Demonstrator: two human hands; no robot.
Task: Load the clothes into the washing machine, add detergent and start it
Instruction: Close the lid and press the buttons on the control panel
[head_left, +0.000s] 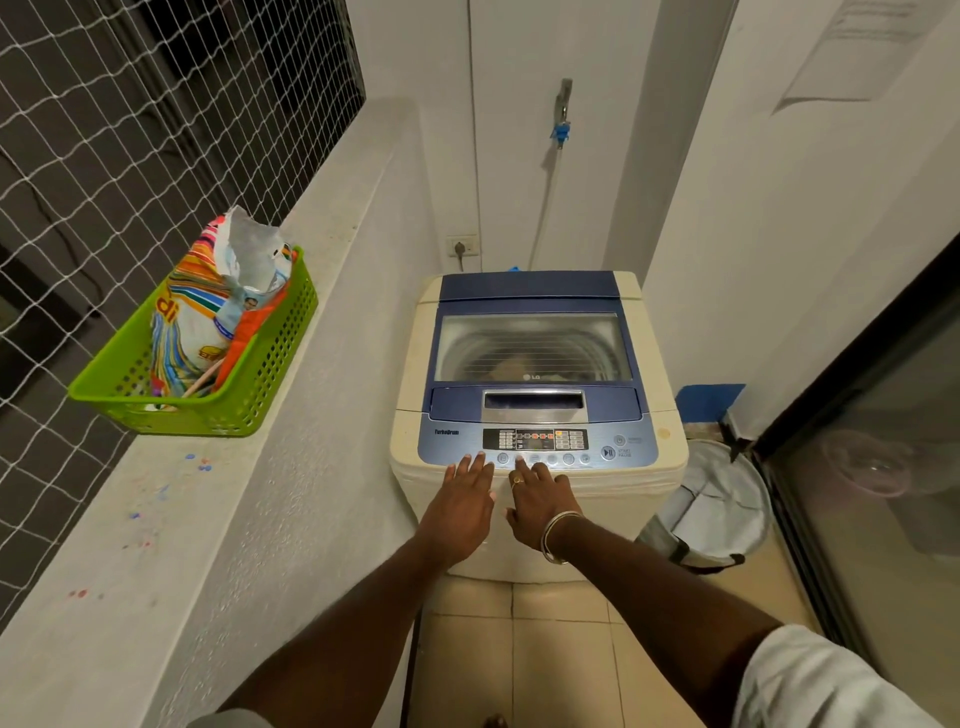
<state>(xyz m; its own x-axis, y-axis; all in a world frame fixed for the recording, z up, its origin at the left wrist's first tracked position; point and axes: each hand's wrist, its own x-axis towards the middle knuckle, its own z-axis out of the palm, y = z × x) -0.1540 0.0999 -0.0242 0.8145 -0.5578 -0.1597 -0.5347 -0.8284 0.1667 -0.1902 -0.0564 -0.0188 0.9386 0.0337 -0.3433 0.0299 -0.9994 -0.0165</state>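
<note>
Both my hands are on the washing machine's (530, 291) panel (535, 440). Left hand (462, 499) flat, released; right hand's (540, 501) forefinger touches a button (519, 457), grasping nothing.

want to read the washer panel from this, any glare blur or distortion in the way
Head view: the wide-angle lens bows the ledge. Head view: a hazy sheen lies on the lid window, and there are reflections in the glass door. Head view: no motion blur, yet the control panel labels are too small to read.
</note>
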